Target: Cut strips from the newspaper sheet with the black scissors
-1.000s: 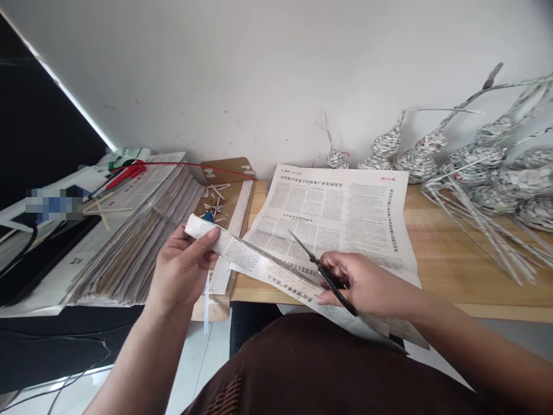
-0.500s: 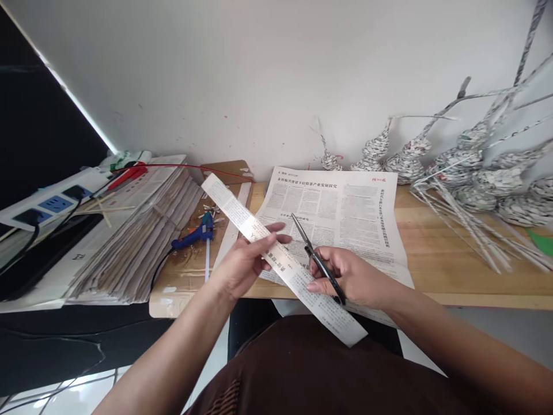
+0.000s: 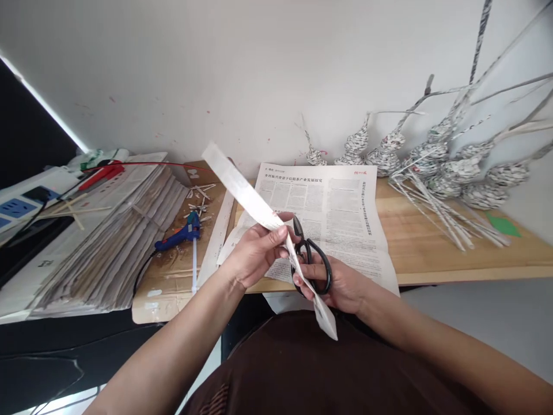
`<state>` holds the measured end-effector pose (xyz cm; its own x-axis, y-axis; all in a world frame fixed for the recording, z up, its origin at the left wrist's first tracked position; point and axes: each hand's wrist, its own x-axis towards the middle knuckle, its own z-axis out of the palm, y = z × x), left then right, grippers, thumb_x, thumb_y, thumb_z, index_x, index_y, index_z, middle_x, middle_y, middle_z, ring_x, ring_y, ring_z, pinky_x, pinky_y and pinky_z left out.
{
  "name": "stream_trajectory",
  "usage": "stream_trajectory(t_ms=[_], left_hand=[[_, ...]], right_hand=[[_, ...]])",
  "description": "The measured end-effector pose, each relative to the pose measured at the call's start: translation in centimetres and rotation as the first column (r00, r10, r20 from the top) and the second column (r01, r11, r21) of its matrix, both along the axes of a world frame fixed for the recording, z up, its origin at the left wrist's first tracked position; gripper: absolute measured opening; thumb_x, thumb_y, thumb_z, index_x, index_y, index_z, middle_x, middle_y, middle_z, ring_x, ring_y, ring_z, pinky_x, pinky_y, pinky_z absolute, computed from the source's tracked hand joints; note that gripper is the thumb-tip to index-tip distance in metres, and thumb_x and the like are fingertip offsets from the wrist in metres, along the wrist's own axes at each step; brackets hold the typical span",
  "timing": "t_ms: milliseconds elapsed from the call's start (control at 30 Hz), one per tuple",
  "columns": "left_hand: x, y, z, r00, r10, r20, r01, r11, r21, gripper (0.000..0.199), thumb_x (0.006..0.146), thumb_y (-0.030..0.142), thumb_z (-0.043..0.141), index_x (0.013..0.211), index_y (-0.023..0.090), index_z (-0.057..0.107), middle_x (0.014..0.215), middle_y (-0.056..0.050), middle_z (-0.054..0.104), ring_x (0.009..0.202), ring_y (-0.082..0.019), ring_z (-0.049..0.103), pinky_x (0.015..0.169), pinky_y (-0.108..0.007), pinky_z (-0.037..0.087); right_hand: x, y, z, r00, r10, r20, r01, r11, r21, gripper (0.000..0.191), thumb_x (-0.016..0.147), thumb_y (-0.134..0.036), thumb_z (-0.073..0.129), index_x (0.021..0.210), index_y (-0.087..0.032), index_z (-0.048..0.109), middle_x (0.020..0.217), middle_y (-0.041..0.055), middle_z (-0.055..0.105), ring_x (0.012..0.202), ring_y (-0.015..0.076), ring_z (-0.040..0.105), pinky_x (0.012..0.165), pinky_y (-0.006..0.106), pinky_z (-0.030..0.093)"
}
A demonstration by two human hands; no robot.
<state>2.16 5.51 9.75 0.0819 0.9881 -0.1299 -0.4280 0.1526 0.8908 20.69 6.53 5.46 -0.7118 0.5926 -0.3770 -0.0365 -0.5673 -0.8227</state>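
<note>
My left hand (image 3: 259, 248) pinches a long newspaper strip (image 3: 242, 190) near its middle. The strip's upper part slants up to the left, while its lower part is turned edge-on and hangs down past my right hand (image 3: 341, 282). Black-handled scissors (image 3: 326, 262) are in my right hand, with fingers through the loops and the blades pointing up and away. The blades lie close to the fingertips of my left hand. Some right fingertips are at the strip's lower part; whether they grip it I cannot tell. Beneath both hands lies a newspaper sheet (image 3: 345, 225) on the wooden table (image 3: 432, 248).
A blue glue gun (image 3: 181, 231) rests on cardboard (image 3: 173, 271) at left, beside a tall stack of newspapers (image 3: 121, 248) and a power strip (image 3: 21, 202). Woven paper gourd shapes (image 3: 384, 153) stand along the wall at right, near several paper sticks (image 3: 440, 213) and a green piece (image 3: 503, 225).
The scissors have swung upright in my right hand, their loops now facing me. The strip has twisted edge-on at its lower part, and my hands have come closer together. The view has shifted right.
</note>
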Motion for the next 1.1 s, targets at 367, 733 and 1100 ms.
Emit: stream_trajectory(t_ms=[367, 733, 1100], left_hand=[[-0.7, 3.3, -1.0, 0.901, 0.3, -0.314, -0.289, 0.954, 0.08, 0.024, 0.065, 0.023, 0.087, 0.078, 0.013, 0.069, 0.067, -0.001, 0.067, 0.045, -0.006, 0.048, 0.034, -0.018, 0.03], [0.9, 4.0, -4.4, 0.912, 0.294, -0.286, -0.3, 0.954, 0.022, 0.022, 0.077, 0.034, 0.077, 0.086, 0.015, 0.07, 0.08, -0.008, 0.074, 0.068, -0.019, 0.067, 0.065, -0.033, 0.055], [2.0, 3.9, -5.3, 0.882, 0.358, -0.306, -0.373, 0.928, 0.011, 0.024, 0.078, 0.032, 0.078, 0.094, 0.019, 0.067, 0.089, -0.006, 0.075, 0.079, -0.018, 0.067, 0.069, -0.027, 0.051]], right_hand=[[2.0, -0.2, 0.7, 0.971, -0.215, 0.109, 0.183, 0.952, 0.247, 0.048, 0.068, -0.051, 0.087, 0.083, -0.021, 0.053, 0.074, 0.0003, 0.071, 0.067, 0.0166, 0.068, 0.048, 0.022, 0.039], [0.6, -1.2, 0.5, 0.95, -0.29, 0.113, 0.264, 0.944, 0.2, 0.047, 0.066, -0.049, 0.086, 0.087, -0.022, 0.053, 0.068, -0.0022, 0.066, 0.063, 0.0166, 0.067, 0.039, 0.018, 0.029], [-0.6, -1.4, 0.0, 0.937, -0.322, 0.137, 0.278, 0.922, 0.268, 0.043, 0.066, -0.038, 0.087, 0.085, -0.022, 0.052, 0.058, -0.0087, 0.056, 0.044, 0.0076, 0.045, 0.036, 0.02, 0.035]])
